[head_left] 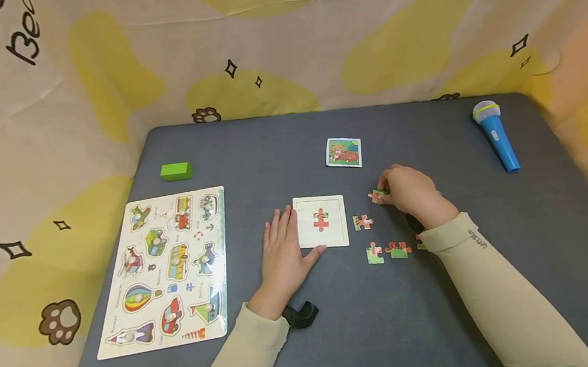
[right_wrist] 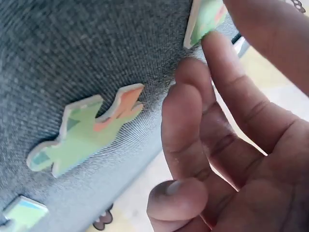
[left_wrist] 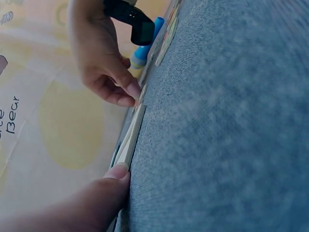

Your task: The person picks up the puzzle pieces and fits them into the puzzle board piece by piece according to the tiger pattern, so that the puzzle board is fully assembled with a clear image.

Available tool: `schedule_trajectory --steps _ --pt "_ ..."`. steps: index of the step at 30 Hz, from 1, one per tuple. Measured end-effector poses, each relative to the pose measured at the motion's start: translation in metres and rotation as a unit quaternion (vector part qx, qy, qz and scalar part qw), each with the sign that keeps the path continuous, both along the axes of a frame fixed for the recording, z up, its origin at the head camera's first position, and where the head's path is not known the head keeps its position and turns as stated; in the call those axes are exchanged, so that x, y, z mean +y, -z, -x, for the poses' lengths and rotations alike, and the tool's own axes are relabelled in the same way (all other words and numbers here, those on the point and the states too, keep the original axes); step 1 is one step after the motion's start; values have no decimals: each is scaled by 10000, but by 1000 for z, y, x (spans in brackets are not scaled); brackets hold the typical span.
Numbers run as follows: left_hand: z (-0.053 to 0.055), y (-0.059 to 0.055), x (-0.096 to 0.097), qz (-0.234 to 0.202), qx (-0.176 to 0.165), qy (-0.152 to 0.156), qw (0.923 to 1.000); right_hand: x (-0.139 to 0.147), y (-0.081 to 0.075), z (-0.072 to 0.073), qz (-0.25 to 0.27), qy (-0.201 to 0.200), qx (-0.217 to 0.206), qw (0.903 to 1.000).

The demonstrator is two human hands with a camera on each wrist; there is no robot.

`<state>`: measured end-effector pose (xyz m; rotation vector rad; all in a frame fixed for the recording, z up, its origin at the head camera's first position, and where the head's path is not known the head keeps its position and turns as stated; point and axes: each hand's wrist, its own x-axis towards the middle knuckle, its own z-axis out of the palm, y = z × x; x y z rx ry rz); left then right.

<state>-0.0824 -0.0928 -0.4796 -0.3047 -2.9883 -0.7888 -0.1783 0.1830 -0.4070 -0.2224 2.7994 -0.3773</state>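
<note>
Left hand (head_left: 283,259): straight-fingered, touching left edge of tray (head_left: 307,239).
Right hand (head_left: 413,191): pinches puzzle piece (head_left: 376,197).
Handling: likely light, stiff; hold by edges.

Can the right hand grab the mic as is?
Probably not right away: the right hand pinches a piece and would likely need to set that down first. The way looks free, with nothing standing between hand and mic.

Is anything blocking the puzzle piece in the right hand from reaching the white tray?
Nothing visible: only tabletop lies between the puzzle piece held by the right hand and the white tray. One loose piece sits beside that path, on its near side; the left hand touches the tray's opposite side.
</note>
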Motion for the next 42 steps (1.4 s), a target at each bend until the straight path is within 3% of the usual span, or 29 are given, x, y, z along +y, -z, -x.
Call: schedule_trajectory --steps 7,15,24,34,42 --pt "1 0 0 24 -78 -7 10000 0 2 1 450 88 -50 9989" --pt "1 2 -1 13 -23 5 10000 -7 2 2 1222 -319 180 9918" --pt "1 2 -1 37 -57 -4 10000 -24 2 8 1813 -134 243 9830" --pt "7 1 2 241 -59 34 9997 -58 -2 16 2201 -626 224 9732" --pt "2 3 0 208 -77 36 9997 -105 4 18 2207 -788 57 9721"
